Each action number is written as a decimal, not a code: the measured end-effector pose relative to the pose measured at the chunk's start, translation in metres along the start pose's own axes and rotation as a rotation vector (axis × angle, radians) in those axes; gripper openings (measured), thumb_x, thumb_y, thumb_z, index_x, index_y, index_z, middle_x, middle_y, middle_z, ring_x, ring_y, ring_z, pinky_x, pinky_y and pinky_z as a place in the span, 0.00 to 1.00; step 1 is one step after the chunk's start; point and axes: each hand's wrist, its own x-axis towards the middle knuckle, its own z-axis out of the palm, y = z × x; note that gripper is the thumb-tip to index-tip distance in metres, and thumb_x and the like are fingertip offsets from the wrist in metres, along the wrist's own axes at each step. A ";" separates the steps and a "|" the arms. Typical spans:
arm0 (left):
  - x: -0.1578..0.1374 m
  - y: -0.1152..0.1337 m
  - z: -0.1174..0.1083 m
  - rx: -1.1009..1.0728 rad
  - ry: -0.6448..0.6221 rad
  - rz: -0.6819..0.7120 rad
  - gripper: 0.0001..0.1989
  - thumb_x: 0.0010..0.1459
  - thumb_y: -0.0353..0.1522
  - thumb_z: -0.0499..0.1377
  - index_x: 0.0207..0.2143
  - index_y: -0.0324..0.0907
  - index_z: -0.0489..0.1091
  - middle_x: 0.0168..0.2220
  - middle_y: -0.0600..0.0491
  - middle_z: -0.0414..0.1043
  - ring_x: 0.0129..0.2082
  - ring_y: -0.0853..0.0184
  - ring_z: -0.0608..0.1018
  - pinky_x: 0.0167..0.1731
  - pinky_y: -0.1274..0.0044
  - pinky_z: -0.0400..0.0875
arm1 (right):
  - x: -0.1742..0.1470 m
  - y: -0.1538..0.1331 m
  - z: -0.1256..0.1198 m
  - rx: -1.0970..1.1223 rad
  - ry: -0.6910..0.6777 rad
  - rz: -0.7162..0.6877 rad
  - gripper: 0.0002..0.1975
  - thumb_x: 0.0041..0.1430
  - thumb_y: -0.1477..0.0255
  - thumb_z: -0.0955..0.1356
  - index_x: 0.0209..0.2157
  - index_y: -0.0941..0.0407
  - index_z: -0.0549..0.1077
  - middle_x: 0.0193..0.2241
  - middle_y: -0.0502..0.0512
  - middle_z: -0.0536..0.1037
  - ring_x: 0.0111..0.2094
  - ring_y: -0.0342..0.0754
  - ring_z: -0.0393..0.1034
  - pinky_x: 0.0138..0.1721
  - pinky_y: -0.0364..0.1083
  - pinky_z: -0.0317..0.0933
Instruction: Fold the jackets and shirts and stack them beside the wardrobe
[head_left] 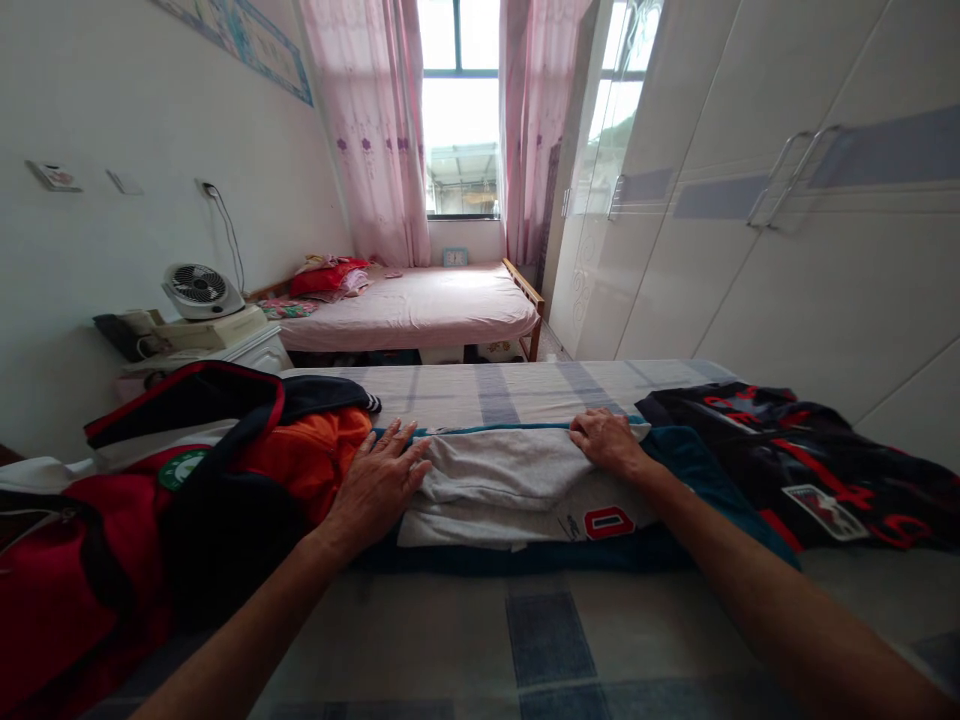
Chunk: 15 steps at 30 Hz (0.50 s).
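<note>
A light grey garment [499,468] with a red-and-white emblem lies folded over on top of a teal garment [694,460]. Beside its left end rests my left hand [384,478], fingers spread flat, the fingertips touching the grey cloth. At the far right corner of the grey fabric my right hand [606,440] is closed, its fingers curled on the edge; the thumb is mostly hidden. Just left of my left hand sits a bunched orange garment [319,455].
A heap of red and navy jackets [217,480] lies at left, a black-and-red printed garment [810,450] at right. Beneath is a checked bed sheet [551,640]. Beyond stand a pink bed [435,305], a small fan [202,290] and a white wardrobe [750,260].
</note>
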 end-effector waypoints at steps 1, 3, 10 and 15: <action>0.000 -0.007 0.002 -0.011 0.010 -0.056 0.22 0.63 0.39 0.46 0.55 0.41 0.66 0.61 0.42 0.58 0.62 0.52 0.58 0.58 0.56 0.55 | 0.001 0.001 0.001 0.001 0.001 0.004 0.11 0.59 0.69 0.62 0.33 0.56 0.75 0.37 0.58 0.77 0.44 0.54 0.68 0.43 0.50 0.55; 0.000 -0.021 0.005 -0.066 0.026 -0.151 0.23 0.63 0.38 0.46 0.55 0.37 0.65 0.60 0.39 0.60 0.60 0.52 0.62 0.56 0.58 0.59 | -0.001 0.005 0.002 0.005 0.018 0.004 0.11 0.59 0.69 0.61 0.32 0.56 0.74 0.36 0.57 0.77 0.43 0.53 0.68 0.41 0.49 0.55; 0.009 -0.043 0.002 -0.150 0.042 -0.205 0.18 0.58 0.32 0.51 0.48 0.37 0.71 0.50 0.45 0.72 0.50 0.60 0.72 0.52 0.70 0.65 | 0.001 0.023 0.002 -0.023 0.040 0.079 0.12 0.60 0.69 0.59 0.34 0.55 0.73 0.39 0.57 0.77 0.44 0.56 0.68 0.41 0.51 0.55; 0.013 -0.016 -0.009 -0.114 0.144 -0.151 0.19 0.61 0.32 0.48 0.50 0.37 0.70 0.57 0.43 0.65 0.58 0.58 0.64 0.58 0.65 0.57 | -0.006 0.005 -0.004 -0.046 0.192 0.034 0.17 0.61 0.70 0.58 0.46 0.59 0.72 0.49 0.63 0.73 0.52 0.56 0.64 0.48 0.53 0.56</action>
